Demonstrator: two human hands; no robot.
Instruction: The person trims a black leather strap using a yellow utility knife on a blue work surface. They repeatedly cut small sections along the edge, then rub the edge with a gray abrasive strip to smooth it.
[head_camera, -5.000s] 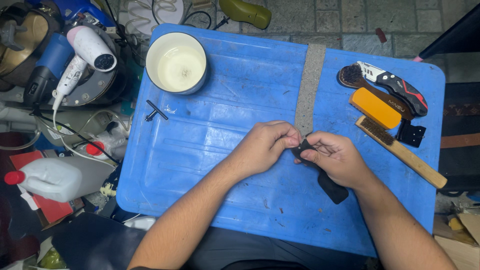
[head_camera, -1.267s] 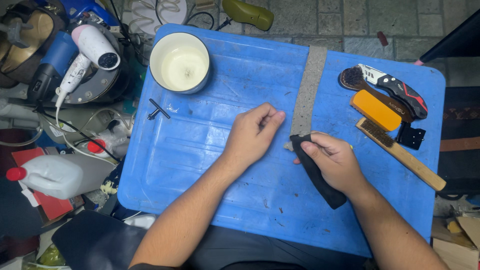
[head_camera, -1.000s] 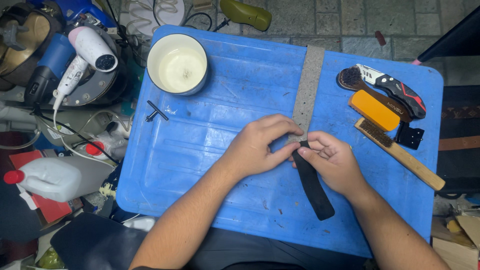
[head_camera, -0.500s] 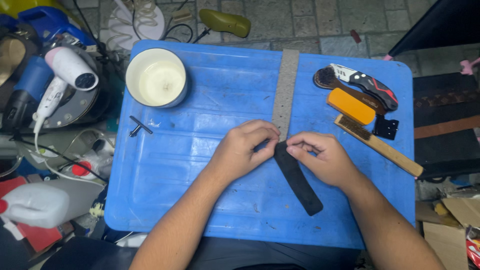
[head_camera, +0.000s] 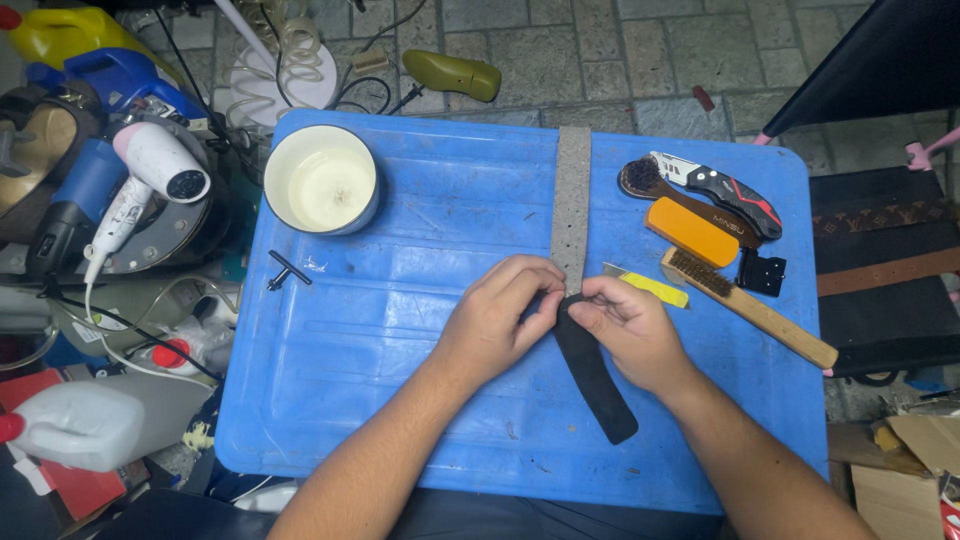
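Observation:
A black strap (head_camera: 597, 375) lies on the blue plastic table (head_camera: 400, 300), its upper end pinched between both hands. My left hand (head_camera: 497, 320) grips that end from the left with thumb and fingertips. My right hand (head_camera: 627, 330) holds the same end from the right. A grey strip (head_camera: 572, 205) runs away from the hands toward the table's far edge, and its near end meets the black strap at my fingers. Whether the two pieces are joined is hidden by my fingers.
A white tub of pale paste (head_camera: 321, 180) stands at the far left. On the right lie a folding knife (head_camera: 722, 190), an orange block (head_camera: 692, 231), a wooden brush (head_camera: 745, 305), a yellow cutter (head_camera: 650, 288). A small metal key (head_camera: 287, 271), hair dryer (head_camera: 150, 185) and jugs lie left.
My left hand came back from the left to the strap's end and both hands now pinch it. The black strap has swung straighter. The view shifted so the table sits lower.

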